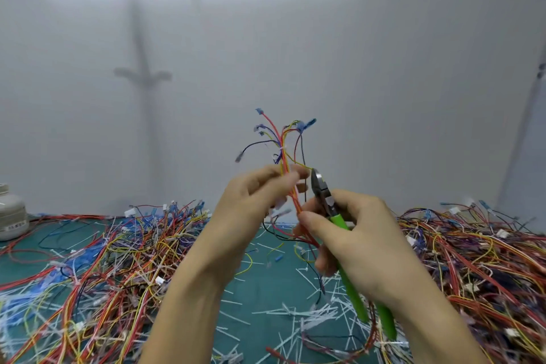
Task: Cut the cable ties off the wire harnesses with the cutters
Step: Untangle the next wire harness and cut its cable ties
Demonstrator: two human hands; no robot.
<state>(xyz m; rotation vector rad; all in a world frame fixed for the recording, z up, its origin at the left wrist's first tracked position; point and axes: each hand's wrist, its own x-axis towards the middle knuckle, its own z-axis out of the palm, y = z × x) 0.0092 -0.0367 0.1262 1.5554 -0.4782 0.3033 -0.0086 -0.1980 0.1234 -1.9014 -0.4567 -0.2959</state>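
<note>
My left hand (251,201) pinches a wire harness (283,151) of red, yellow and blue wires, held upright above the table. Its blue connectors fan out at the top, and a white cable tie (284,147) wraps the bundle just above my fingers. My right hand (357,233) grips the green-handled cutters (323,192); its thumb also presses the lower part of the same bundle. The steel jaws point up, right beside the wires and a little below the tie. The jaws look nearly closed with nothing between them.
Large tangles of harnesses lie on the green mat at the left (112,251) and right (478,260). Cut white ties (283,313) litter the middle. A white container (11,213) stands at the far left. A pale wall closes the back.
</note>
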